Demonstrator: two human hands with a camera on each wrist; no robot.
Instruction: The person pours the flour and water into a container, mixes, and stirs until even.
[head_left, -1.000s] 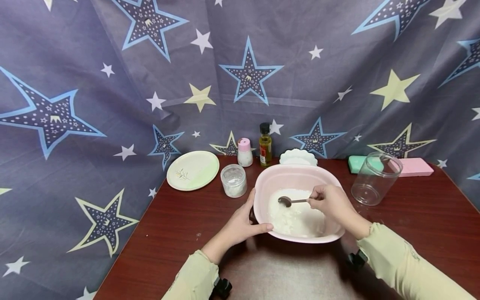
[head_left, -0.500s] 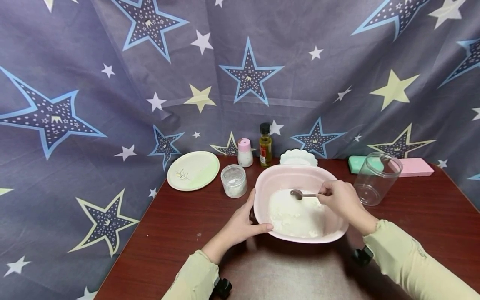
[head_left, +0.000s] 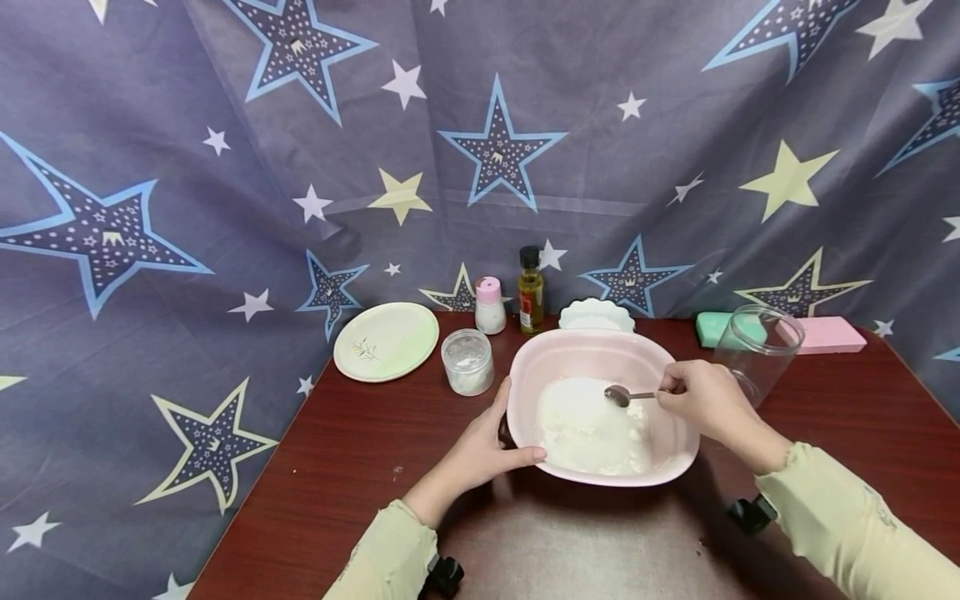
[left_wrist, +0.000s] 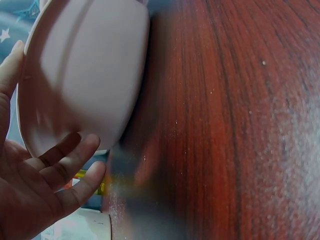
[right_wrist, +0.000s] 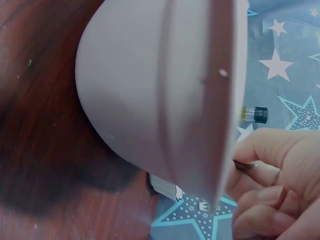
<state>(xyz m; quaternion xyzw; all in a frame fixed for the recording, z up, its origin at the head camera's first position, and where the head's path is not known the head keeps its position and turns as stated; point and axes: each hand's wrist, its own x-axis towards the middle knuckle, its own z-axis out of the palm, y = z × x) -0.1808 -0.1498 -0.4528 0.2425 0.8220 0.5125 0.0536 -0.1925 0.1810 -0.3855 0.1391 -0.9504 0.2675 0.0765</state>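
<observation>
A pink basin (head_left: pixel 577 358) stands on the table with white powder (head_left: pixel 592 429) spread over its bottom. At its left end my left hand (head_left: pixel 480 446) steadies the basin, thumb on the near rim and fingers along the outside wall. In the left wrist view, those fingers (left_wrist: pixel 75 162) are bent against the wall. My right hand (head_left: pixel 705 400) pinches a dark metal spoon (head_left: pixel 618 396) by its handle over the basin's right side. The spoon's bowl is over the powder; whether it touches cannot be told. In the right wrist view, the basin wall hides most of the spoon.
Behind the basin stand a pink-capped shaker (head_left: pixel 490 308), an oil bottle (head_left: pixel 531 292) and a white scalloped dish (head_left: pixel 596 315). To the left are a small jar (head_left: pixel 468 364) and a plate (head_left: pixel 386 342). A clear jar (head_left: pixel 757 350), green block (head_left: pixel 712 327) and pink block (head_left: pixel 832 333) stand right.
My right hand has moved rightward with the spoon, from the basin's middle toward its right wall. The left hand has stayed in place on the basin.
</observation>
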